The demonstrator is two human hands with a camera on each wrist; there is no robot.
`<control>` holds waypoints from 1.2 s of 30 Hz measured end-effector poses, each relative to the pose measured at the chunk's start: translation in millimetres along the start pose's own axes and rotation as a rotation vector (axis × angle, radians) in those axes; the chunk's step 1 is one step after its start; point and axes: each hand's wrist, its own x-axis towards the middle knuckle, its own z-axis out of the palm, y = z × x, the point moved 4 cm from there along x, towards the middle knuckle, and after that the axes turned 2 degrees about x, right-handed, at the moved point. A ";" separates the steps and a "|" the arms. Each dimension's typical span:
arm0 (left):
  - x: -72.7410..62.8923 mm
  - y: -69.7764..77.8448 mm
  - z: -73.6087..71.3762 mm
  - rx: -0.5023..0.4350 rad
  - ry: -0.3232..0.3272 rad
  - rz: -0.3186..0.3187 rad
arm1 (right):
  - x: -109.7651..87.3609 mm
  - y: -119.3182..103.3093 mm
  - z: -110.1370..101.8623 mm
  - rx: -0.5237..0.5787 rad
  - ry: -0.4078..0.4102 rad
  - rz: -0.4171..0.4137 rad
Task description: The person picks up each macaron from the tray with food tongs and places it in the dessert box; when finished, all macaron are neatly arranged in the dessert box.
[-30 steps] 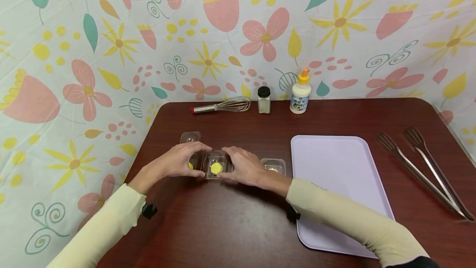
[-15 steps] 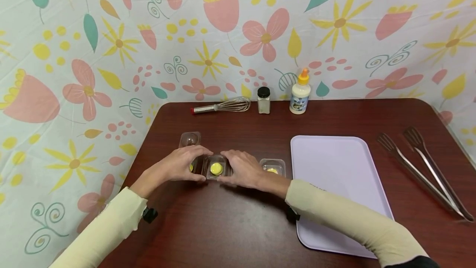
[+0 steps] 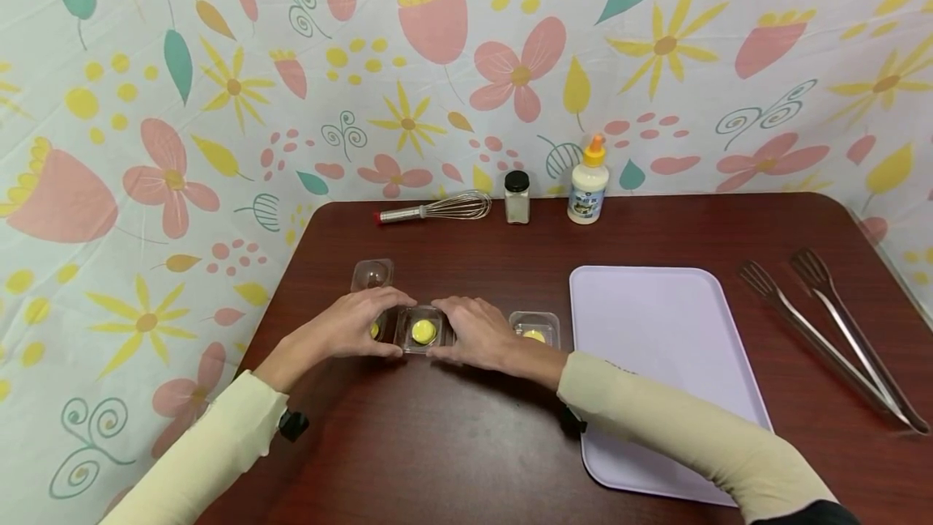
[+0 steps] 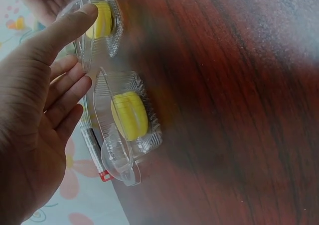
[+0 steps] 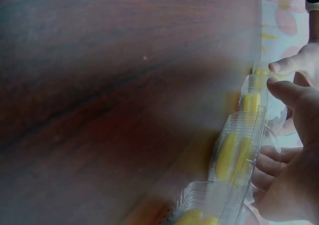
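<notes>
A small clear plastic box with a yellow macaron inside sits on the table between both hands. My left hand holds its left side, thumb at the front corner and fingertips at the back. My right hand holds the right side in the same way. The box's lid appears down over the macaron. Left of it stands a similar box with its lid raised, partly hidden by my left hand. Another macaron box lies under my right hand, hidden in the head view.
A further clear box with a yellow macaron stands beside the lilac tray. Along the back are a whisk, a black-capped jar and a yellow-capped bottle. Metal tongs lie at the right.
The middle box's lid has come down flat over the macaron, and both hands have lowered slightly with it. The other things have kept their places.
</notes>
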 end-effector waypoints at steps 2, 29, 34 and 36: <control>-0.6 0.2 0.9 -0.002 0.002 0.003 | 0.3 0.7 0.9 -0.004 0.004 -0.007; 0.4 -5.6 6.1 -0.049 -0.001 -0.006 | 1.3 2.9 2.6 -0.009 0.034 -0.009; 0.4 -5.3 5.9 -0.048 -0.003 -0.011 | 1.5 3.1 1.5 0.000 0.033 0.001; 0.2 -5.3 5.5 -0.052 -0.002 -0.011 | 1.8 3.5 1.6 0.004 0.029 0.009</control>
